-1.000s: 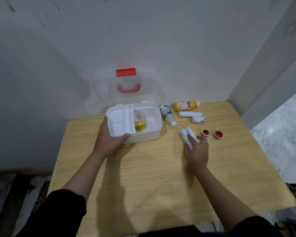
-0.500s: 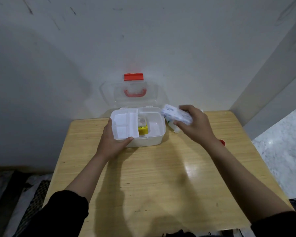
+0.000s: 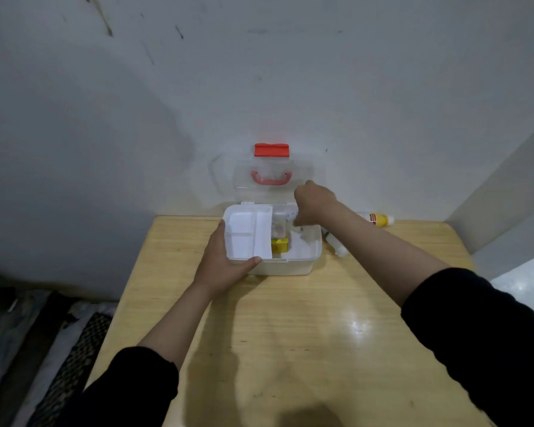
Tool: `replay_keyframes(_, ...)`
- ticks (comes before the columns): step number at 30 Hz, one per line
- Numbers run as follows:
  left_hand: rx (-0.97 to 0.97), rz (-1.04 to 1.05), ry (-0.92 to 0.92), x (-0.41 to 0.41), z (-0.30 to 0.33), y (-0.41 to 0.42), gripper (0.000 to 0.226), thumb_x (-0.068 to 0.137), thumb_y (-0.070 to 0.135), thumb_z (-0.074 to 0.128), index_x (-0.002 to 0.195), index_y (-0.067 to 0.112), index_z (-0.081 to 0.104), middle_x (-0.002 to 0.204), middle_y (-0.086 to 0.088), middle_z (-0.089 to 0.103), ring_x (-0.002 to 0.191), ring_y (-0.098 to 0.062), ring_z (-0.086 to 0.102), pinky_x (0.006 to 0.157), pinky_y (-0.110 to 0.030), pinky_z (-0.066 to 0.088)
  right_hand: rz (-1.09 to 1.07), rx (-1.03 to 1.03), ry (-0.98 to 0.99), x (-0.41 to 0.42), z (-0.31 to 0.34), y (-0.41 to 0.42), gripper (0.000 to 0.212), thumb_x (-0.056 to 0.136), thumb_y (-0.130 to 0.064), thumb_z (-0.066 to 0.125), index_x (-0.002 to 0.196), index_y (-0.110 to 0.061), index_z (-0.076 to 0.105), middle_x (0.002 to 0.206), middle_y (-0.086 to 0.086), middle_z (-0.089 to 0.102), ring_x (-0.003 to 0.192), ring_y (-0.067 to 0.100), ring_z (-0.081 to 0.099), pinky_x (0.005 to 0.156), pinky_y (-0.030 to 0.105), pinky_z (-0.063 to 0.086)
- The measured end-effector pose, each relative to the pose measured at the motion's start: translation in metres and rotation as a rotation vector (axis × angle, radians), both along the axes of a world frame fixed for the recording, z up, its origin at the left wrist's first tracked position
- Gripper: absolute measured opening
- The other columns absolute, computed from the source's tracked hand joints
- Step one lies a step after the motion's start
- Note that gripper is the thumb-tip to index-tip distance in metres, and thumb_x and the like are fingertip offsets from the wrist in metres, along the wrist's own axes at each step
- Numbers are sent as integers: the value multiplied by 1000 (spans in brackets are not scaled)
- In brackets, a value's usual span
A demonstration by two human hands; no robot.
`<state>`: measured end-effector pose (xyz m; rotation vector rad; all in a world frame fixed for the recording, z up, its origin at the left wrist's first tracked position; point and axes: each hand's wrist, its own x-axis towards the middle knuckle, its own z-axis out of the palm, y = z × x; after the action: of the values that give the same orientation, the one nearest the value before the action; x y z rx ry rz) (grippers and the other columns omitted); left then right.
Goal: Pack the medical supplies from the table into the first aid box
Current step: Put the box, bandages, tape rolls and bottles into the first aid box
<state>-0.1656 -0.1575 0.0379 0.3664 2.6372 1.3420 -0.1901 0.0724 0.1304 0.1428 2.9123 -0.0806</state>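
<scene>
We see the white box (image 3: 285, 266) at the centre of the frame, on the far part of the wooden worktop (image 3: 290, 334), its clear lid (image 3: 272, 183) standing up against the wall. Our left hand (image 3: 221, 266) clamps the box's near-left corner. Our right hand (image 3: 313, 203) reaches down over the right compartment; we cannot tell whether it grips anything. A yellow item (image 3: 279, 244) sits in the middle of the box. To the right on the worktop lie a yellow bottle (image 3: 378, 219) and a white bottle (image 3: 336, 245).
</scene>
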Motion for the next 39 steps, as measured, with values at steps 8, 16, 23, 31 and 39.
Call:
replay_keyframes(8,-28,20,-37,-1,-4,-1,117,57,65,78,148,34,11,152,9,26,135,-14,30,105,-38,37,-22,70,5,6,-5,3,27,74,-20,74,94,-12,58,93,4,54,79,23,56,61,30,43)
replay_keyframes(16,-58,20,-51,-1,-2,-2,118,54,70,76,148,35,12,152,9,27,136,-16,32,106,-46,39,-14,82,224,17,-32,4,60,73,-35,77,119,-8,47,112,14,51,94,34,57,66,36,44)
replay_keyframes(23,-58,18,-54,0,-2,-3,120,55,68,77,149,33,11,153,8,25,137,-16,29,108,-44,37,-33,-144,367,27,-43,14,48,77,-29,74,115,-8,54,106,15,54,89,34,58,62,35,46)
replay_keyframes(31,-45,16,-29,2,0,-2,117,61,59,79,150,30,10,156,7,22,140,-16,25,108,-39,33,-80,-302,438,39,-49,23,46,73,-24,78,110,-6,57,105,13,53,79,29,57,61,32,45)
replay_keyframes(39,-38,12,-20,2,4,-1,115,63,57,80,150,30,10,155,6,23,139,-16,26,107,-37,32,21,-297,377,29,-50,25,28,75,-2,69,103,0,64,104,14,59,96,32,56,73,37,50)
